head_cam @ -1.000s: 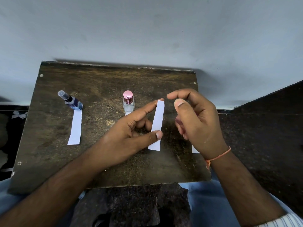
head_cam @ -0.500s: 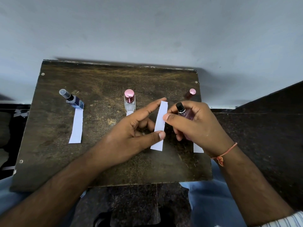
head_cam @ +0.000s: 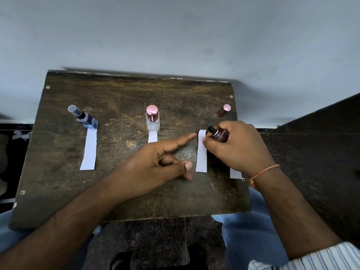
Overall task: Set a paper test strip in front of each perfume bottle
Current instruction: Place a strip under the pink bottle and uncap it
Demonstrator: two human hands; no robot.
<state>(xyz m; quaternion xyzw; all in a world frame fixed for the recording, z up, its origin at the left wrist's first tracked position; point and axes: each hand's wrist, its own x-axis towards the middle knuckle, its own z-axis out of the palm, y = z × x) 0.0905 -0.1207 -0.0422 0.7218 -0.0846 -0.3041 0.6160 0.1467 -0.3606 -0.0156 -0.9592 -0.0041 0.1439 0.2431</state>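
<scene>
Lower centre, our left hand (head_cam: 155,162) lies open beside the middle strip (head_cam: 201,151). Our right hand (head_cam: 235,147) grips the dark bottle (head_cam: 219,134) tilted above it; setting it down could shift the strip.

On board (head_cam: 120,195): L bottle (head_cam: 85,118) w/ strip (head_cam: 88,150) in front; centre bottle (head_cam: 153,119) w/ strip (head_cam: 152,137) in front, partly under left hand (head_cam: 155,168). Third strip (head_cam: 201,151) betw hands. Right hand (head_cam: 236,147) holds bottle (head_cam: 219,134) just R of it. Cap (head_cam: 224,110) behind; fourth strip (head_cam: 235,174) near R edge.
</scene>
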